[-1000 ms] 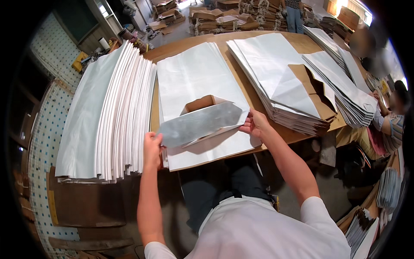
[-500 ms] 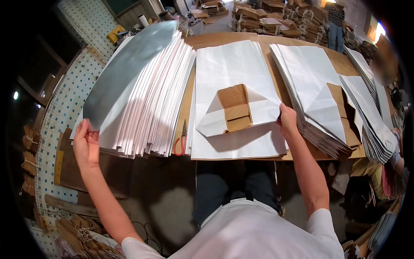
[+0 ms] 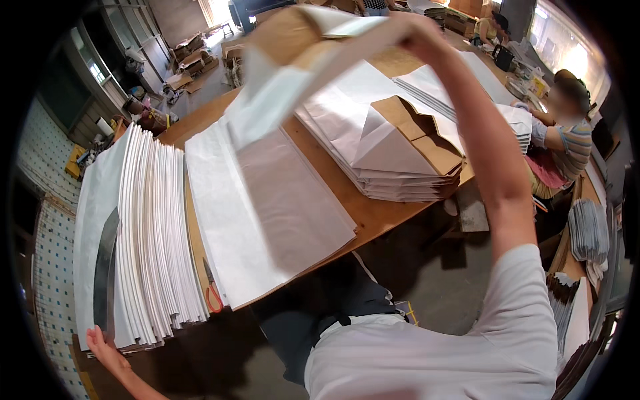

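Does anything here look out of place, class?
Perhaps the red-handled scissors: lying between the left paper stack and middle paper stack, near the edge of the table, they might get knocked off.

No lettering, labels, numbers or signs can be read anywhere here.

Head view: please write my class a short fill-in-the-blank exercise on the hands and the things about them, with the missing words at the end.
1. The left hand appears ____ in the picture than the right hand.
2. The near end of the grey plate is at the ____ hand.
3. The bag held up, blurred, shows white and ____ surfaces.
4. The scissors lie just to the ____ of the leftmost stack.

Missing words: lower; left; brown; right.
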A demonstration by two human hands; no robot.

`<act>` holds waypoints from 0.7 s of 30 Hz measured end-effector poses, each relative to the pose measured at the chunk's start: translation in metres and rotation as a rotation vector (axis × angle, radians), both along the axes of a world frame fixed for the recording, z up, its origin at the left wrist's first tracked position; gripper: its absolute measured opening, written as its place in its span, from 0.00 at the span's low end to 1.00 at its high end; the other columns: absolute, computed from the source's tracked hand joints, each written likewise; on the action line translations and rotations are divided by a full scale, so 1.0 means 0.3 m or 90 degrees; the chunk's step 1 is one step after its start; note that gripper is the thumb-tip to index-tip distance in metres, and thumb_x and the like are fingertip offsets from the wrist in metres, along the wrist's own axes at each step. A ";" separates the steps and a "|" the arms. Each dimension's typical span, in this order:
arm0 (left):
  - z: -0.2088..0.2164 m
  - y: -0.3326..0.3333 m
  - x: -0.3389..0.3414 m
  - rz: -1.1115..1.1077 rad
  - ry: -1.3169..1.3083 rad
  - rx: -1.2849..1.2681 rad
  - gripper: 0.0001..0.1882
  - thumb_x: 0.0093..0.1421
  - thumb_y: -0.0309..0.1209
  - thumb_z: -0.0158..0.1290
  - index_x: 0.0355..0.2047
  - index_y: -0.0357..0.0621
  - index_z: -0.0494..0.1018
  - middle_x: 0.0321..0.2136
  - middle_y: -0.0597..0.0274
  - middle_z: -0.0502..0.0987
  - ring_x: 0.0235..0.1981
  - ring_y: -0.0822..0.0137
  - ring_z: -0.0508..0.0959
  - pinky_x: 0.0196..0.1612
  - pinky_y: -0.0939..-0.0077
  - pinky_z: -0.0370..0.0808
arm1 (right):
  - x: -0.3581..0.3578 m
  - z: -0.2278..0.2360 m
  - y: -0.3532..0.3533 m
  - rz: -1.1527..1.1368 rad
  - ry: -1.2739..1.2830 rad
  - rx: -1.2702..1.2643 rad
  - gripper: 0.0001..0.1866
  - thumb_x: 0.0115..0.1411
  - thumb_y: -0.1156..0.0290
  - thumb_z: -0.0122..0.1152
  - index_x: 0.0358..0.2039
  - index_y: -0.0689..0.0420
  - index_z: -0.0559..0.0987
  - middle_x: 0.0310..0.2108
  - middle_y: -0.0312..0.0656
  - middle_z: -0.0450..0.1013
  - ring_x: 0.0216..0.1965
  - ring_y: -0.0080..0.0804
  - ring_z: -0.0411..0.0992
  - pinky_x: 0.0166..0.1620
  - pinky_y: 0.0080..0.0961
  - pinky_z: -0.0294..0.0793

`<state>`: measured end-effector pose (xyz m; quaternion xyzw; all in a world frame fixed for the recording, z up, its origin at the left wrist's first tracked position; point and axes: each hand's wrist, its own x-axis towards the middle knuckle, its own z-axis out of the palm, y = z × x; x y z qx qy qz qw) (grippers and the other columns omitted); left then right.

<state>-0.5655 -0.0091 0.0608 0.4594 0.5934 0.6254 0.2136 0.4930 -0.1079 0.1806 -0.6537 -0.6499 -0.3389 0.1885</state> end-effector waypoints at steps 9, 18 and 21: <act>-0.054 0.009 -0.003 0.221 0.477 0.029 0.27 0.69 0.43 0.58 0.59 0.35 0.72 0.59 0.46 0.72 0.59 0.52 0.72 0.63 0.61 0.68 | 0.198 -0.576 -0.421 -0.170 1.099 0.122 0.12 0.68 0.62 0.62 0.29 0.55 0.79 0.25 0.36 0.73 0.24 0.29 0.71 0.28 0.33 0.73; 0.039 -0.187 0.320 0.314 0.650 0.249 0.17 0.68 0.32 0.59 0.53 0.35 0.76 0.57 0.51 0.76 0.63 0.52 0.71 0.65 0.54 0.65 | 0.256 -0.723 -0.472 -0.246 1.094 -0.020 0.20 0.68 0.62 0.62 0.19 0.54 0.70 0.16 0.33 0.59 0.17 0.29 0.58 0.22 0.33 0.57; 0.055 -0.265 0.564 0.268 0.622 0.290 0.14 0.68 0.27 0.58 0.52 0.34 0.76 0.55 0.49 0.77 0.62 0.52 0.72 0.65 0.55 0.66 | 0.244 -0.768 -0.446 -0.287 1.099 0.091 0.18 0.67 0.62 0.62 0.22 0.57 0.74 0.18 0.37 0.65 0.20 0.29 0.64 0.24 0.34 0.66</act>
